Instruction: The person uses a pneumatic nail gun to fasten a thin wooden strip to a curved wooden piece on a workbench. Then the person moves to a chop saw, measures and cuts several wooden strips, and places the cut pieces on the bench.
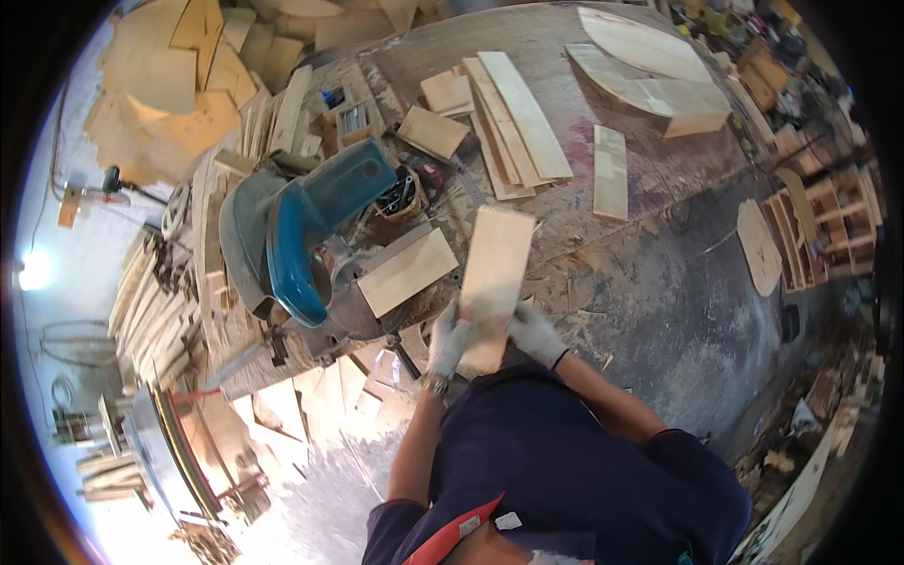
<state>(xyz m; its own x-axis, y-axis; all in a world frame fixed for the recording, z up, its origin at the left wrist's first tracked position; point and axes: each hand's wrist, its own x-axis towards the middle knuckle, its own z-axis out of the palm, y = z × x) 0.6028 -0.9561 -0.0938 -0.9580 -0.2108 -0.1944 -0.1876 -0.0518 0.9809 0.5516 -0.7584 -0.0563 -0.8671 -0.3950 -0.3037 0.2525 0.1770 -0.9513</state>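
In front of my body is a pale wooden board (497, 254), its long side pointing away from me. My left hand (450, 339), in a whitish work glove, grips the board's near left edge. On the opposite edge my right hand (537, 336), gloved the same way, closes on the wood; its fingertips are partly hidden. Left of the board stands a teal miter saw (301, 235) with a grey guard. Another short board (408, 273) lies on the saw's base, apart from both hands.
Long planks (513, 118) are stacked on the workbench (527, 42) beyond. A single short plank (610, 172) and curved wooden panels (650, 71) lie to the right. A tub of small metal parts (399, 193) stands behind the saw. Offcuts (282, 410) are at lower left.
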